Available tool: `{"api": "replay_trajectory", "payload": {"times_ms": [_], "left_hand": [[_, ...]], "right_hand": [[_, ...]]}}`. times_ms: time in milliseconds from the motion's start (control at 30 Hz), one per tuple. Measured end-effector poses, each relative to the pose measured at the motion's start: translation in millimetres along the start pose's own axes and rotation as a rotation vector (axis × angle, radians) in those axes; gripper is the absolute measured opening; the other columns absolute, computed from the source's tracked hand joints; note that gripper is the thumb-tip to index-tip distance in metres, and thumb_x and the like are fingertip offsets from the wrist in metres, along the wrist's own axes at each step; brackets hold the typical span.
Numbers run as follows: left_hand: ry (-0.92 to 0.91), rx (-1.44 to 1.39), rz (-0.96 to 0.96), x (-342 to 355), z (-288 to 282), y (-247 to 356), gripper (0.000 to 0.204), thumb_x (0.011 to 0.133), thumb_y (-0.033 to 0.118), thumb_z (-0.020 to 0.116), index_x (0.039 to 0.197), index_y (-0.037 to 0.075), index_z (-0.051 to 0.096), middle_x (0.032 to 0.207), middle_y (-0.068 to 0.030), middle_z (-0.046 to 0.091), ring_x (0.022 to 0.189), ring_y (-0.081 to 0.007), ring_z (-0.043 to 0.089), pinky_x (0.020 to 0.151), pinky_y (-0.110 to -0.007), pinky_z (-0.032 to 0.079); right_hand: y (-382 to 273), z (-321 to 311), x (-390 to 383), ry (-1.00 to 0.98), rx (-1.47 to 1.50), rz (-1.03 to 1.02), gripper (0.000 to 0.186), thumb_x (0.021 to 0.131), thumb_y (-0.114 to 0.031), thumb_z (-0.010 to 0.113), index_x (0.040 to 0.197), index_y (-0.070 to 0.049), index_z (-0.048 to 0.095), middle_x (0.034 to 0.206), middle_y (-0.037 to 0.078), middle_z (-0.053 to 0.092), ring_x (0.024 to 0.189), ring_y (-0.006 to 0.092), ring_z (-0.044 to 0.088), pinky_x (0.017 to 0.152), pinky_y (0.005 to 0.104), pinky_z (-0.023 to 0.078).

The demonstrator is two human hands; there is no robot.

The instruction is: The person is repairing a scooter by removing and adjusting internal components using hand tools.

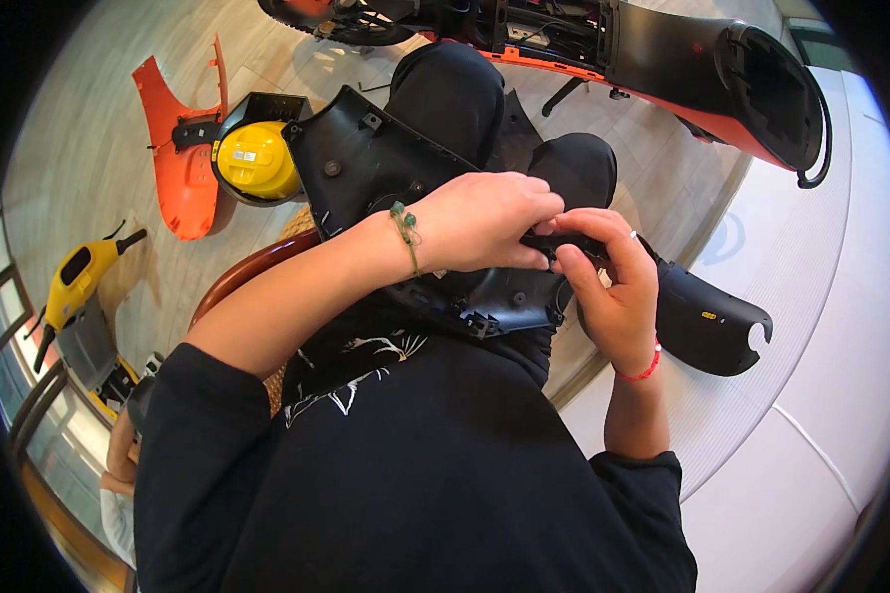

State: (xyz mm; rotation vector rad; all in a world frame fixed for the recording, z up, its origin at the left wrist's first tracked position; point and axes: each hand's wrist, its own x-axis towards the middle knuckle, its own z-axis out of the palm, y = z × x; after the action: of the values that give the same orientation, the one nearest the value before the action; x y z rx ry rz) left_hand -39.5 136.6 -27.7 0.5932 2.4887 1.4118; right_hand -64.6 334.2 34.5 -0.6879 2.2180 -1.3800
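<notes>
A large black moulded panel (333,138), showing clips and bosses, lies across my lap. My left hand (480,217), wearing a green beaded bracelet, reaches over it with fingers curled together. My right hand (613,296), with a red bracelet, meets it at the panel's right side, thumb and forefinger pinched close to my left fingertips. What they pinch is too small and hidden to make out. Just beyond my right hand is a long black cover (717,326) with a notched end.
An orange panel (178,188) and a yellow-topped container (252,158) are left of my knees. An orange-black vehicle body (702,79) spans the top. A yellow scooter (79,272) stands left, near another person's arm (121,450). A white platform (791,425) is right, a wooden chair arm (237,277) beside me.
</notes>
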Motion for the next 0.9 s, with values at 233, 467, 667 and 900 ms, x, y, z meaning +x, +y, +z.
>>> {"api": "replay_trajectory", "payload": {"times_ms": [233, 467, 667, 900], "left_hand": [[-0.059, 0.024, 0.096, -2.3, -1.4, -7.8, 0.028, 0.084, 0.023, 0.073, 0.105, 0.005, 0.066, 0.092, -0.0098, 0.060, 0.095, -0.0303, 0.062, 0.082, -0.041, 0.052], [-0.004, 0.020, 0.147, -3.6, 1.0, -7.8, 0.022, 0.086, 0.018, 0.071, 0.103, 0.005, 0.065, 0.088, -0.0109, 0.058, 0.090, -0.0312, 0.060, 0.079, -0.042, 0.051], [0.012, 0.034, 0.106, -3.7, -4.3, -8.9, 0.020, 0.084, 0.016, 0.072, 0.094, 0.005, 0.059, 0.087, -0.0095, 0.058, 0.090, -0.0312, 0.060, 0.078, -0.041, 0.050], [0.034, -0.038, 0.112, -3.9, 2.6, -9.7, 0.021, 0.083, 0.017, 0.072, 0.099, 0.006, 0.061, 0.091, -0.0092, 0.060, 0.094, -0.0317, 0.061, 0.080, -0.041, 0.051]], "right_hand": [[3.1, -2.7, 2.6, 0.008, -0.083, -0.091, 0.025, 0.086, 0.000, 0.070, 0.111, -0.002, 0.066, 0.106, 0.009, 0.066, 0.085, 0.0152, 0.062, 0.068, 0.0251, 0.049], [5.7, 1.7, 1.2, 0.081, 0.050, 0.087, 0.039, 0.088, 0.004, 0.065, 0.126, -0.003, 0.060, 0.109, 0.006, 0.065, 0.089, 0.0073, 0.059, 0.071, 0.0211, 0.047], [5.7, 2.2, -0.5, -0.034, 0.050, 0.021, 0.053, 0.085, 0.007, 0.068, 0.135, -0.002, 0.052, 0.109, 0.006, 0.066, 0.080, 0.0059, 0.058, 0.068, 0.0184, 0.045], [8.9, 2.8, -5.6, -0.085, 0.039, -0.040, 0.050, 0.086, 0.007, 0.066, 0.134, 0.000, 0.053, 0.119, 0.007, 0.061, 0.080, 0.0059, 0.058, 0.068, 0.0181, 0.044]]}}
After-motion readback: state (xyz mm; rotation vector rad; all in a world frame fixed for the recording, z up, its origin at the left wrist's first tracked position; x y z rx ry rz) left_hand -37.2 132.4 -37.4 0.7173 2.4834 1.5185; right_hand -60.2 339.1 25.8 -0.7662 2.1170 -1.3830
